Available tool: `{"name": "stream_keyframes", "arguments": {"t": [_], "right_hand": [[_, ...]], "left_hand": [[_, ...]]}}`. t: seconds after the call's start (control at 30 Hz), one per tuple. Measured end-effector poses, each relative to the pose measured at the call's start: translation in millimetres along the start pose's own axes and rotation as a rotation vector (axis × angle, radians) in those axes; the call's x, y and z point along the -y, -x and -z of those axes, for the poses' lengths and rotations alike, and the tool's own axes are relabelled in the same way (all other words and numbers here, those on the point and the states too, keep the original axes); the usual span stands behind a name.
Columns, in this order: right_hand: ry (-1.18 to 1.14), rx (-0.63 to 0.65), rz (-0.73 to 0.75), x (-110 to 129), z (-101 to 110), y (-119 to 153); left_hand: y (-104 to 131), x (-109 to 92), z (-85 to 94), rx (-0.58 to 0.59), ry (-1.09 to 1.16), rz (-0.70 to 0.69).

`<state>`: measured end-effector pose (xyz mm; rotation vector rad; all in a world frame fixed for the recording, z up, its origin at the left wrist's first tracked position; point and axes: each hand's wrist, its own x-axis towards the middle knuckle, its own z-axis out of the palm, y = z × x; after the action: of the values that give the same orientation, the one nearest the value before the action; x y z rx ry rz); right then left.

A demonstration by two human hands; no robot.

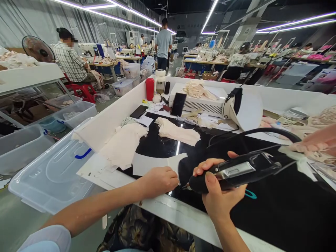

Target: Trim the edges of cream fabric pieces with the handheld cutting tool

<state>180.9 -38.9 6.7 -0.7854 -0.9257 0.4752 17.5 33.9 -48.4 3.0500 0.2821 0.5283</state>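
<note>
My right hand (223, 196) is wrapped round a black corded hand tool (233, 171) with a silver plate on its body. Its narrow metal tip points left, close to the fingers of my left hand (159, 182). Those fingers are pinched at the near edge of a thin pale fabric piece (151, 163), which lies on the glossy black work surface (262, 213). Left of it rests a stack of cream fabric pieces (123, 145). Another cream stack (178, 131) lies farther back.
Two phones, one flat (139, 112) and one propped (179, 104), stand behind the stacks, near a red container (149, 89) and a jar (160, 82). A white lamp-like device (232, 110) is behind the tool. Plastic bins (52, 168) stand left; people work at machines beyond.
</note>
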Motion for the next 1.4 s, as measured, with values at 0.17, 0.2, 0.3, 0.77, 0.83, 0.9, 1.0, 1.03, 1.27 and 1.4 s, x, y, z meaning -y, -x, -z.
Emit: {"name": "stream_keyframes", "arguments": {"t": [0.17, 0.2, 0.3, 0.77, 0.83, 0.9, 1.0, 1.03, 1.27, 1.4], "right_hand": [[-0.009, -0.018, 0.020, -2, -3, -2], [-0.001, -0.029, 0.024, -3, -3, -2], [0.024, -0.045, 0.030, -8, -4, -3], [0.080, -0.028, 0.048, -12, -5, 0], [0.082, -0.028, 0.047, -11, -5, 0], [0.083, -0.029, 0.038, -9, -6, 0], [0.085, -0.030, 0.021, -6, -7, 2], [0.080, -0.029, 0.018, -5, -7, 2], [0.064, -0.032, 0.006, -1, -7, 4], [0.064, -0.038, 0.012, -1, -8, 4]], "left_hand": [[2, -2, 1.1, -0.002, 0.229, 0.231], [3, -3, 1.3, -0.004, 0.257, 0.245], [2, -3, 1.8, -0.012, 0.290, 0.257], [1, -3, 7.0, -0.007, 0.342, 0.248], [0, -2, 9.9, -0.018, 0.373, 0.279], [-2, -1, 11.2, -0.031, 0.391, 0.305], [-5, 1, 9.4, -0.026, 0.372, 0.305], [-5, 1, 8.1, -0.018, 0.354, 0.301], [-5, -3, 1.5, -0.076, 0.205, 0.257], [-3, -1, -2.3, -0.114, 0.152, 0.147]]}}
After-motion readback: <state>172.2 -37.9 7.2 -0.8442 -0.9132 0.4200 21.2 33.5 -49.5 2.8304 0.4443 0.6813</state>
